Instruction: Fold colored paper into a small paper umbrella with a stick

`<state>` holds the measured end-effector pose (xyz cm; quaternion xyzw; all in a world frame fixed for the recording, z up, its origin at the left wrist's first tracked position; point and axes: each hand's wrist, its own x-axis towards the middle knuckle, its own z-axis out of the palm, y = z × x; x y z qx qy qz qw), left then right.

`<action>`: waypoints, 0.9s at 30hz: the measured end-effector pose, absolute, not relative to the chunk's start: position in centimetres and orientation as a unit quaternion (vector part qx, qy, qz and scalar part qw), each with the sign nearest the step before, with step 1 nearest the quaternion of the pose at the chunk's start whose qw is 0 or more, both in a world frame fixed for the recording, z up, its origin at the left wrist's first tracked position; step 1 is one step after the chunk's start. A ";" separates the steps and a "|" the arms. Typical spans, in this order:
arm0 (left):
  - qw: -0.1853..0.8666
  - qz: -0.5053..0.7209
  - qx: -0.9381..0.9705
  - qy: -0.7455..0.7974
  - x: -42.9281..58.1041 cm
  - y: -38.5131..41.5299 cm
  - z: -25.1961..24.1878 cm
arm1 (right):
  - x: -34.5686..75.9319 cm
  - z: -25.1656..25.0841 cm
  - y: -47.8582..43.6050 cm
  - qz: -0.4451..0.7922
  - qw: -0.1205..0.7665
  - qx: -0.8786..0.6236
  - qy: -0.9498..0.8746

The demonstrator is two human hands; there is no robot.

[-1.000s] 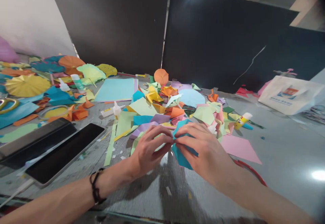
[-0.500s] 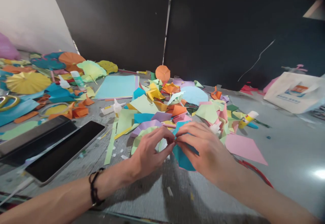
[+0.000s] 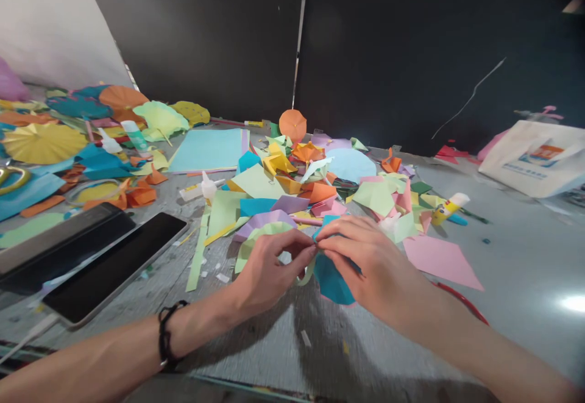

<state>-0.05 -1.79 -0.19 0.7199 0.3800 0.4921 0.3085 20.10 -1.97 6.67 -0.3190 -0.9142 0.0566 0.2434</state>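
My left hand (image 3: 269, 269) and my right hand (image 3: 370, 263) meet fingertip to fingertip over a grey table (image 3: 283, 348). Both pinch a folded piece of blue paper (image 3: 331, 281), which hangs below my right palm just above the table. My fingers are closed tight on its upper edge. A black cord bracelet (image 3: 167, 342) sits on my left wrist. Right behind my hands lies a heap of coloured paper scraps (image 3: 320, 196).
Two dark tablets (image 3: 91, 263) lie at the left. Paper umbrellas (image 3: 41, 141) and a glue bottle (image 3: 132, 135) crowd the far left. A pink sheet (image 3: 439, 260), a glue stick (image 3: 450, 208) and a white bag (image 3: 534, 159) are at the right. A red hoop (image 3: 461, 302) shows behind my right forearm.
My view has tilted down a little. My hands have kept pinching the blue paper and shifted slightly, working its top edge.
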 end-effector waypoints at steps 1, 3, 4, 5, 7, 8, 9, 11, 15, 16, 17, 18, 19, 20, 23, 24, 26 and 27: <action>0.318 0.486 0.720 0.381 0.0 -1.8 -0.1 | 20.1 6.7 -2.0 0.059 0.242 -0.319 -0.915; 0.343 0.472 0.716 0.384 0.0 -1.9 0.0 | 20.1 6.7 -2.0 0.056 0.245 -0.315 -0.915; 0.356 0.467 0.713 0.384 0.0 -1.9 0.0 | 20.1 6.6 -1.9 0.051 0.250 -0.313 -0.915; 0.367 0.465 0.709 0.382 0.0 -1.9 0.0 | 20.0 6.6 -1.9 0.044 0.255 -0.311 -0.915; 0.387 0.463 0.704 0.374 0.0 -1.9 0.0 | 20.0 6.4 -1.8 0.030 0.261 -0.310 -0.914; 0.394 0.464 0.703 0.368 0.0 -1.9 0.0 | 19.9 6.4 -1.7 0.024 0.262 -0.311 -0.913; 0.398 0.467 0.702 0.360 -0.1 -1.9 0.0 | 19.9 6.3 -1.7 0.020 0.264 -0.311 -0.913; 0.405 0.469 0.703 0.348 -0.1 -2.0 -0.1 | 19.9 6.3 -1.7 0.017 0.267 -0.313 -0.911; 0.402 0.472 0.707 0.340 -0.1 -2.1 -0.2 | 19.9 6.2 -1.8 0.009 0.272 -0.317 -0.908; 0.399 0.472 0.709 0.338 -0.1 -2.1 -0.2 | 19.9 6.2 -1.7 0.007 0.272 -0.319 -0.908; 0.397 0.471 0.712 0.338 -0.1 -2.1 -0.2 | 19.9 6.2 -1.7 0.007 0.271 -0.319 -0.908; 0.395 0.468 0.714 0.339 -0.1 -2.1 -0.2 | 19.9 6.2 -1.7 0.008 0.270 -0.320 -0.908; 0.393 0.467 0.715 0.341 -0.1 -2.1 -0.1 | 19.9 6.2 -1.6 0.011 0.266 -0.322 -0.908; 0.391 0.464 0.717 0.343 -0.1 -2.1 -0.1 | 19.9 6.2 -1.7 0.013 0.263 -0.324 -0.909; 0.384 0.461 0.719 0.351 -0.1 -2.0 0.0 | 19.9 6.2 -1.8 0.020 0.255 -0.325 -0.911; 0.383 0.459 0.720 0.354 -0.1 -2.0 0.0 | 19.9 6.2 -1.8 0.021 0.253 -0.323 -0.912; 0.381 0.456 0.721 0.357 -0.1 -2.1 -0.1 | 19.9 6.2 -1.9 0.020 0.253 -0.320 -0.913; 0.380 0.455 0.722 0.357 -0.1 -2.1 -0.1 | 19.9 6.3 -1.9 0.018 0.253 -0.321 -0.913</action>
